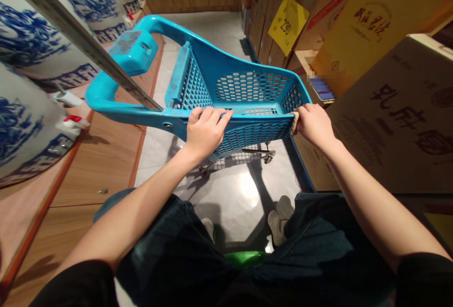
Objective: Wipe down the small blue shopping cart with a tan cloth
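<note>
1. left hand point(208, 132) curls tightly over the smooth rim of a blue perforated plastic shopping cart point(208, 47).
2. right hand point(314, 127) clenches the cart's opposite edge.
3. the cart sits above a grey tile floor point(230, 189), between glazed blue-and-white porcelain jars point(24, 38) and cardboard cartons point(389, 127).

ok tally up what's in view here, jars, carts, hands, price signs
blue-and-white porcelain jars: 4
blue plastic shopping cart: 1
left hand and right hand: 2
yellow price sign: 1
total: 8
</note>
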Available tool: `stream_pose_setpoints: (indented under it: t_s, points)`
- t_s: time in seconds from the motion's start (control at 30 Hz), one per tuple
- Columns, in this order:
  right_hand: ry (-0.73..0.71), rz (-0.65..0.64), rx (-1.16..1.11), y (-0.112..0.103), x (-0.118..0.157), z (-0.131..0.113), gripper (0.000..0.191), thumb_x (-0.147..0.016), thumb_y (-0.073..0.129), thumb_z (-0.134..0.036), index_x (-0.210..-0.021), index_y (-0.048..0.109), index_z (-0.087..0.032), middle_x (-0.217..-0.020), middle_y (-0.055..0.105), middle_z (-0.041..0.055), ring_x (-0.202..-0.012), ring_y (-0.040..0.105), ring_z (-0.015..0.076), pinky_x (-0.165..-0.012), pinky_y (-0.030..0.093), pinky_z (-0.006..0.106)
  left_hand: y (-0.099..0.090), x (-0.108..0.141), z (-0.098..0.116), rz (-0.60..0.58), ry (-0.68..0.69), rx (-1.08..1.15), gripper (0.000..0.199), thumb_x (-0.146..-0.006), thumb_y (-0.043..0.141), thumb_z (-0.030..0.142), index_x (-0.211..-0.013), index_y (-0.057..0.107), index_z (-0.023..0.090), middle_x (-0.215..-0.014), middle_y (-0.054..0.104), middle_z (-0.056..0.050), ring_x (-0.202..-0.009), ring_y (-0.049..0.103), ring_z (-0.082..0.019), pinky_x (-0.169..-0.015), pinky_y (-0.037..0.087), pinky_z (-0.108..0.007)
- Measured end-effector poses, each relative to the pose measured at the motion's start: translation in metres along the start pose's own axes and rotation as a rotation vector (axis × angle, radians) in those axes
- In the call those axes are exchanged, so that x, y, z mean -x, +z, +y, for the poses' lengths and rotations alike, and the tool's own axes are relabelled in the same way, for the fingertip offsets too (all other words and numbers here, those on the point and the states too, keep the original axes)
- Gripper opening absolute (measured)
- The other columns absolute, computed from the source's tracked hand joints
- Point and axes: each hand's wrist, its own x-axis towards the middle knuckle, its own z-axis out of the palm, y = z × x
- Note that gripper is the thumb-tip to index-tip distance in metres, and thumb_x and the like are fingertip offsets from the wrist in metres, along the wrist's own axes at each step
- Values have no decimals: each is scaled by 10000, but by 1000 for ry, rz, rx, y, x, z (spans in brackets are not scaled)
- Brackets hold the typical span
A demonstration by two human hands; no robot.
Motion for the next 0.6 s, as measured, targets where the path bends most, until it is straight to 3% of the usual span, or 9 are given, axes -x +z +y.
stream_pose_setpoints:
  t_s: [0.1, 0.2, 0.27, 0.37, 0.47, 0.6]
  points:
    - [-99, 96, -99, -1, 4, -24, 374, -980, 398, -176, -1231, 672, -135, -1171, 697, 191, -1164, 602, 337, -1019, 491, 489, 1, 0, 1, 4, -8, -13, 397, -1060, 421, 219, -1340, 699, 264, -1163, 791, -84, -1050, 681, -263, -994, 400, -462]
    - [-204, 98, -173, -7, 6, -38, 429, -995, 377, -162, -1350, 618, -171, -1325, 669, 158, -1285, 566, 303, -1116, 456, 479, 1, 1, -1, 1, -21, 5, 403, -1051, 425, 216, -1340, 702, 265, -1158, 791, -98, -1054, 681, -282, -1004, 398, -489]
    - [-192, 60, -155, -8, 4, -31, 414, -975, 414, -164, -1319, 641, -198, -1285, 694, 137, -1234, 594, 303, -1149, 425, 516, 1, 1, -2, -8, -27, 31, 410, -1039, 439, 208, -1352, 698, 264, -1168, 788, -108, -1063, 681, -293, -1022, 394, -511]
    - [-96, 16, -41, -5, 1, -4, 303, -928, 470, -178, -1111, 710, -202, -1048, 730, 124, -1046, 635, 315, -1142, 399, 585, 1, 1, -2, -16, -28, 67, 414, -1029, 458, 207, -1365, 694, 261, -1185, 784, -115, -1065, 681, -297, -1037, 392, -521]
    - [-44, -10, 50, -1, -1, 9, 240, -924, 473, -196, -956, 710, -182, -895, 698, 132, -918, 626, 313, -1042, 464, 562, 2, 0, -1, -12, -20, 63, 410, -1038, 449, 208, -1361, 695, 260, -1190, 786, -108, -1060, 683, -287, -1020, 400, -500]
    - [-92, 32, -50, -2, 3, -10, 335, -968, 420, -192, -1164, 690, -158, -1076, 711, 163, -1028, 629, 317, -996, 506, 501, 2, 0, 0, 6, -15, 18, 401, -1040, 449, 205, -1348, 700, 261, -1168, 792, -100, -1047, 684, -277, -1003, 402, -488]
